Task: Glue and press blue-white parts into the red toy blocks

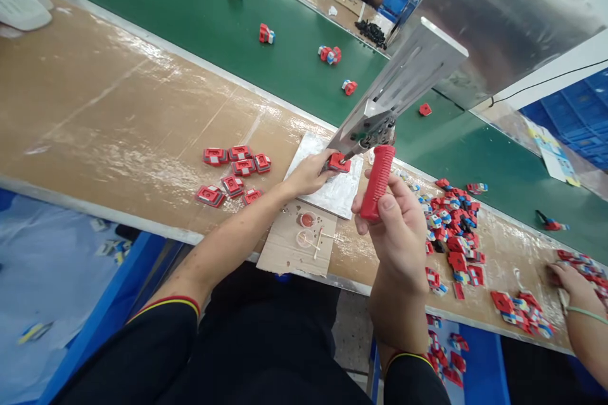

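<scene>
My left hand (311, 173) reaches to the white base plate (344, 193) and pinches a small red plastic part (339, 162). That part lies under the metal tip of a toggle clamp press (373, 123). My right hand (398, 218) is closed around the ribbed red handle (379, 183) of the press, which stands nearly upright. On the table left of the plate sits a loose group of red-and-grey parts (233, 186). Nearer to me, a cardboard sheet (275, 245) carries a small cup of red paste (307, 220), a clear cup (304, 239) and cotton swabs (317, 244).
A green conveyor belt (304, 76) with scattered red, white and blue pieces runs behind the table. Right of me lies a pile of such pieces (458, 221), with a co-worker's hand (570, 278) beyond. Blue bins (118, 304) flank me below. Another person works across the belt.
</scene>
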Demonstrator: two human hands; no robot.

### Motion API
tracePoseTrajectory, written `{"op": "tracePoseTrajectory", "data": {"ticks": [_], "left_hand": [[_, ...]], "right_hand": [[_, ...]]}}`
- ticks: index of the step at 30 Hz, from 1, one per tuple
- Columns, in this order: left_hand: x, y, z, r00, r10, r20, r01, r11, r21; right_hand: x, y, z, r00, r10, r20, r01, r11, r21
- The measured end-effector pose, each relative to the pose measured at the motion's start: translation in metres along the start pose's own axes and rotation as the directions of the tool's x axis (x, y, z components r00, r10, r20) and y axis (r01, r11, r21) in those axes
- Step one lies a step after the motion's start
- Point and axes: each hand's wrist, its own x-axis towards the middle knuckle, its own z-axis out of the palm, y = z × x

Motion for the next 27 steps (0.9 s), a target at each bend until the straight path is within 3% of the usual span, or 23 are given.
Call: {"op": "tracePoseTrajectory", "data": {"ticks": [4,16,20,24,27], "left_hand": [[0.0,0.001,0.0,1.0,-0.005,0.0,0.005,1.0,-0.002],[-0.001,-0.001,0.001,1.0,0.003,-0.01,-0.003,1.0,-0.008],[-0.002,-0.005,0.001,1.0,0.007,-0.015,-0.008,1.0,-0.028],[-0.002,-0.007,0.0,1.0,0.013,0.002,-0.013,0.999,-0.041],[-0.003,-0.005,-0.001,1.0,0.007,-0.001,-0.008,0.999,-0.041]], "right_hand": [[-0.002,-0.004,-0.002,1.0,0.001,-0.015,-0.001,1.0,-0.001],[0.003,0.027,-0.006,0.998,-0.007,0.067,0.011,0.998,-0.06],[0.012,0.055,-0.006,0.999,-0.021,0.028,0.024,0.992,-0.122],[0.033,0.093,-0.002,0.981,-0.156,-0.115,0.14,0.981,-0.138],[0.04,0.103,-0.008,0.983,-0.151,-0.104,0.135,0.98,-0.149]]}}
